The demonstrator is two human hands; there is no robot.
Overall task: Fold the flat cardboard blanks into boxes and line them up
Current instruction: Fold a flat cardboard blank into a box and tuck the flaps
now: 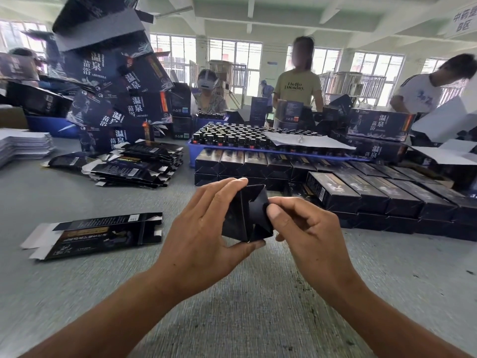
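Both hands work on the dark box (246, 214) above the table (232, 293): left hand (204, 228) clamps it between fingers and thumb so the end faces me, while right hand (299, 223) thumb presses the flaps closed.

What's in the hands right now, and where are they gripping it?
A half-folded black box: left hand grips its sides, right hand thumb presses an end flap.

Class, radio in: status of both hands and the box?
Left hand grips box. Right hand thumb presses end flap. Nothing in the way; flat blank waits left.
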